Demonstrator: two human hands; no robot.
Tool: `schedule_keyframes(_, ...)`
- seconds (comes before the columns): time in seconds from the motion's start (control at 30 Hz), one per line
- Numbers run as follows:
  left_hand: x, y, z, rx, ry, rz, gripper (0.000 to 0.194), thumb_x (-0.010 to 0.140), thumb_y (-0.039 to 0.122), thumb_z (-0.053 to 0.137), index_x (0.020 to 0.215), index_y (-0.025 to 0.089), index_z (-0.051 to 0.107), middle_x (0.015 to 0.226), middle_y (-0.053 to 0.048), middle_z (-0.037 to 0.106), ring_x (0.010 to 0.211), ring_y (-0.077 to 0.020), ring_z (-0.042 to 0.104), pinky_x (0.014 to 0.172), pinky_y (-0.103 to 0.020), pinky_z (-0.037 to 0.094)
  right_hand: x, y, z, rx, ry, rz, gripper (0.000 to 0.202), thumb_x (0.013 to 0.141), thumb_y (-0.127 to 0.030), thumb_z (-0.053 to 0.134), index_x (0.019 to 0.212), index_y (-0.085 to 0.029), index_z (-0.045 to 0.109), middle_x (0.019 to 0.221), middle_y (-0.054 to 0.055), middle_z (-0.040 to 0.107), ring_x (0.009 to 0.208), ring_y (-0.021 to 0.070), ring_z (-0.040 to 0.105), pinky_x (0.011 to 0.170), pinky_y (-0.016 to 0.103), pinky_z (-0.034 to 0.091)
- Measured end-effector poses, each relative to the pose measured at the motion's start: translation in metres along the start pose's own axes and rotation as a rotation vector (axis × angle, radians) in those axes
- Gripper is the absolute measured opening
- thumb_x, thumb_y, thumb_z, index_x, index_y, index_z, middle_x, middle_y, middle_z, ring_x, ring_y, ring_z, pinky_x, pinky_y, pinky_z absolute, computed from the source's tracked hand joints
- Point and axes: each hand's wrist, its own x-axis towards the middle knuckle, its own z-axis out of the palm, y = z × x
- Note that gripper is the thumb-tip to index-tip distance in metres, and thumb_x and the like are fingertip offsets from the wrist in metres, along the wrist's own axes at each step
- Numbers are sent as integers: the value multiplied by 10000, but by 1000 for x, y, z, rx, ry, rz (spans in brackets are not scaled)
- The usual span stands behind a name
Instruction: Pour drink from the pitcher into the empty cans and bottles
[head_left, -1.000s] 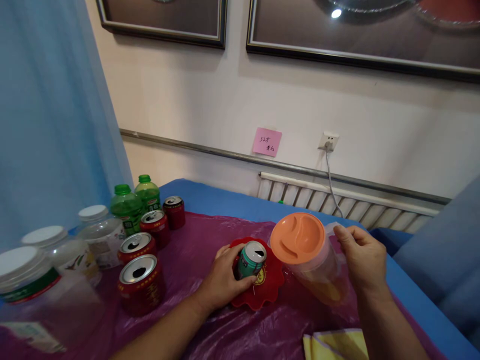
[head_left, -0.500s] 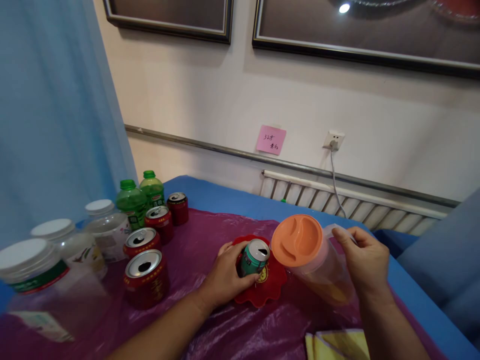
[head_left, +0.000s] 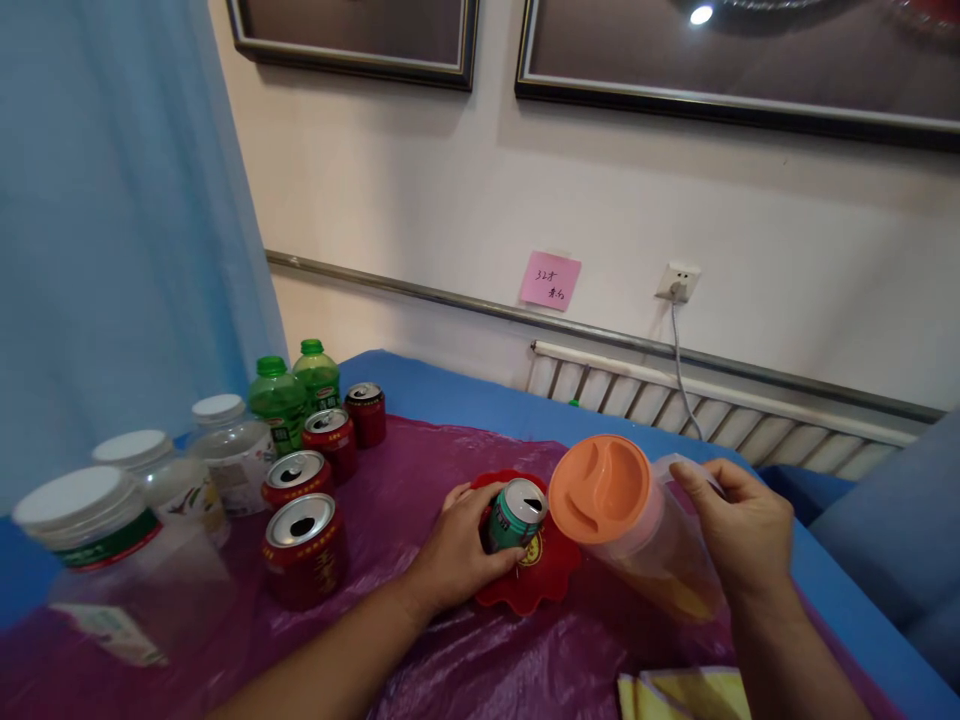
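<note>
My left hand (head_left: 466, 540) is wrapped round a small green can (head_left: 513, 516) with an opened top. The can leans slightly to the right over a red scalloped dish (head_left: 551, 570) with a gold mark; whether its base touches the dish is hidden. By its handle, my right hand (head_left: 742, 520) grips a clear plastic pitcher (head_left: 652, 565) with an orange lid (head_left: 600, 488). The pitcher tilts toward the can, its lid just beside the can's rim. Some yellowish liquid lies low inside the pitcher.
Several opened red cans (head_left: 304, 550) stand in a row at left, beside green bottles (head_left: 277, 405) and white-lidded clear jars (head_left: 142, 560). A folded yellow cloth (head_left: 682, 695) lies at the front on the purple sheet (head_left: 442, 450). Behind the table are a radiator (head_left: 622, 385) and wall.
The whole view has shifted slightly, so everything appears a little further right. Both hands keep their holds on the can and the pitcher, with little other visible movement.
</note>
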Motion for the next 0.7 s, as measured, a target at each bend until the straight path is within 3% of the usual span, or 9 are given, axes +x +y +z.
schedule_keyframes(0.3, 1, -1, 1, -21, -36, 9, 678, 664, 277, 840, 1300, 257, 606, 1334, -76, 697, 1293, -343, 586, 1222, -541, 240, -2, -2, 0, -29, 1, -12, 488, 695, -638, 722, 527, -205, 572, 541, -34, 439, 555, 136, 424, 551, 277, 305)
schedule_keyframes(0.7, -2, 3, 2, 32, -92, 43, 653, 667, 333, 842, 1267, 247, 597, 1266, -43, 719, 1212, -318, 639, 1226, -565, 214, -5, -6, -1, -84, -22, 4, 452, 691, -622, 722, 566, -202, 610, 557, -33, 474, 579, 150, 462, 574, 280, 326)
